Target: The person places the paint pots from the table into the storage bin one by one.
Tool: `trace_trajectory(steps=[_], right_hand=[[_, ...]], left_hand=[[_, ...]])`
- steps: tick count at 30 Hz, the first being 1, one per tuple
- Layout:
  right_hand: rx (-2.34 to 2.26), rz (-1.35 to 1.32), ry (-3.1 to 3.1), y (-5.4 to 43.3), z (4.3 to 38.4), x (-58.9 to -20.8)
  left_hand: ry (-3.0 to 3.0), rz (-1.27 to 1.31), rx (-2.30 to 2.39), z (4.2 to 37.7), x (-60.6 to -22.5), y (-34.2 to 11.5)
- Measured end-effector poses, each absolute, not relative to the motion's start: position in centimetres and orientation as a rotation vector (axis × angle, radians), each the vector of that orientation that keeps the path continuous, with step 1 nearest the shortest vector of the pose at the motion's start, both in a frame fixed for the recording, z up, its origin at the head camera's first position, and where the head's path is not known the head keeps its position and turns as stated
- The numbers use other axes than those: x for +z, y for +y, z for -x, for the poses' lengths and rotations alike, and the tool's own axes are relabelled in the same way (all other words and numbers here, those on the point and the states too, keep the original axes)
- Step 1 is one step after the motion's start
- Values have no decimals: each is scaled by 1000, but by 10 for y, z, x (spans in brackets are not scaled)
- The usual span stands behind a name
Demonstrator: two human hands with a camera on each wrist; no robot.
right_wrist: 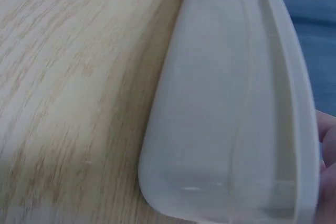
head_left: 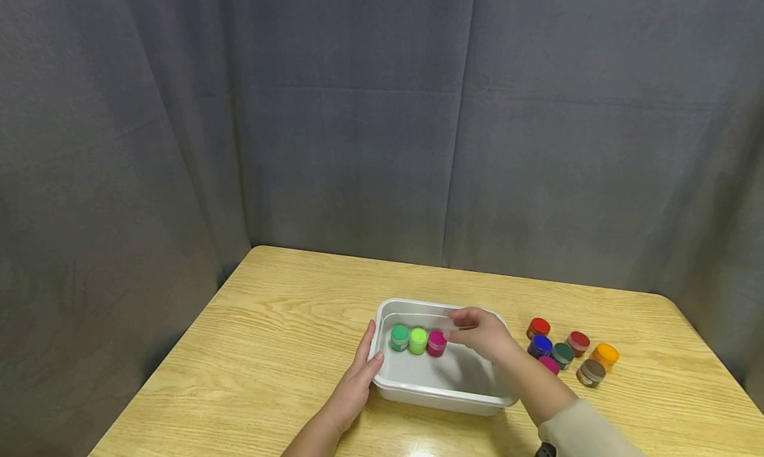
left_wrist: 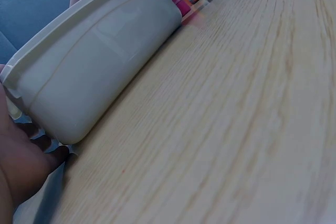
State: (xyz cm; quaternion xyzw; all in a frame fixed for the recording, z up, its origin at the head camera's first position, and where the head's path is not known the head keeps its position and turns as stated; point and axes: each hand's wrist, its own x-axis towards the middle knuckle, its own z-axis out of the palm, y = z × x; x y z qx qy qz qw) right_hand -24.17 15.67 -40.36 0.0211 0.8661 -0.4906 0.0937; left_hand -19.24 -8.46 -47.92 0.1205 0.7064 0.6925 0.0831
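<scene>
A white plastic tub [head_left: 442, 394] stands on the table with its long side towards me. My left hand [head_left: 352, 384] holds its left end, the thumb at the rim and the fingers along the outer wall; the left wrist view shows those fingers around the end. Inside, a green paint jar [head_left: 400, 337], a lime paint jar [head_left: 418, 341] and a magenta paint jar [head_left: 437, 343] form a row from the left. My right hand [head_left: 482, 334] reaches over the tub's right part, thumb and fingers apart, a fingertip right at the magenta jar's edge.
Right of the tub stands a loose group of several more jars, among them a red jar [head_left: 539, 327], a blue jar [head_left: 540, 346], an orange jar [head_left: 605, 356] and a brown jar [head_left: 591, 373]. My right forearm partly covers another magenta jar [head_left: 550, 365]. A grey curtain [head_left: 358, 145] hangs behind the table.
</scene>
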Motion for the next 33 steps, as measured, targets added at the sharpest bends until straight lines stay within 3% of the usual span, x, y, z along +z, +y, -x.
trace_trajectory(steps=[22, 33], right_hand=[[-1539, 30, 2624, 230, 224, -379], [-1494, -140, 2712, 280, 210, -393]], left_hand=[[2116, -341, 2048, 195, -480, -85], [2123, -341, 2051, 192, -478, -85]])
